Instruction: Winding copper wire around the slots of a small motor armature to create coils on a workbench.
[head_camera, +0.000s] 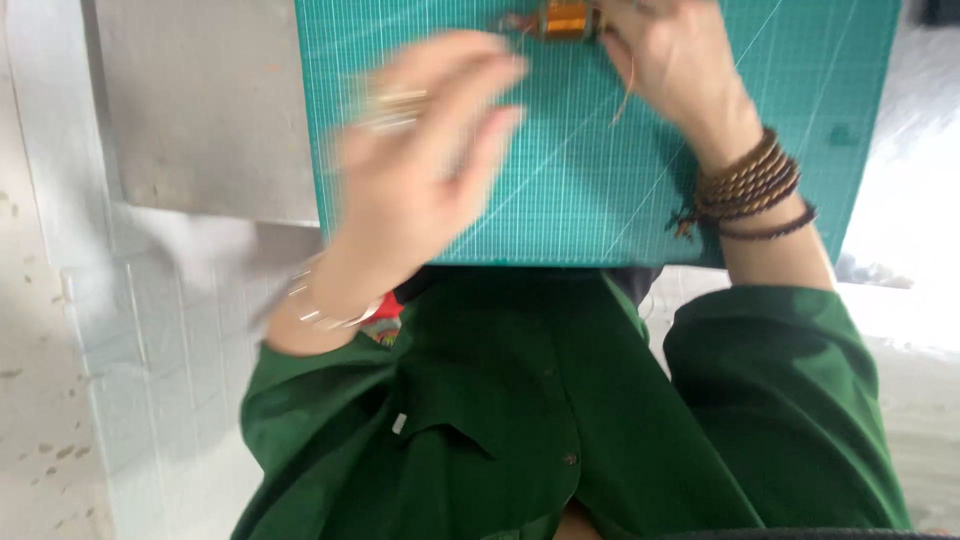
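Observation:
A small copper-wound coil lies at the far edge of a teal cutting mat. My right hand grips its right end, and a thin wire trails down from it. That wrist wears several brown bead bracelets. My left hand hovers over the mat's left part, blurred by motion, its fingers stretched toward the coil. A pale, blurred metallic streak shows by its knuckles; I cannot tell what it is or whether the hand holds it.
The mat rests on a grey metal surface over a pale floor. My dark green shirt and sleeves fill the lower view. A thin bangle circles my left wrist.

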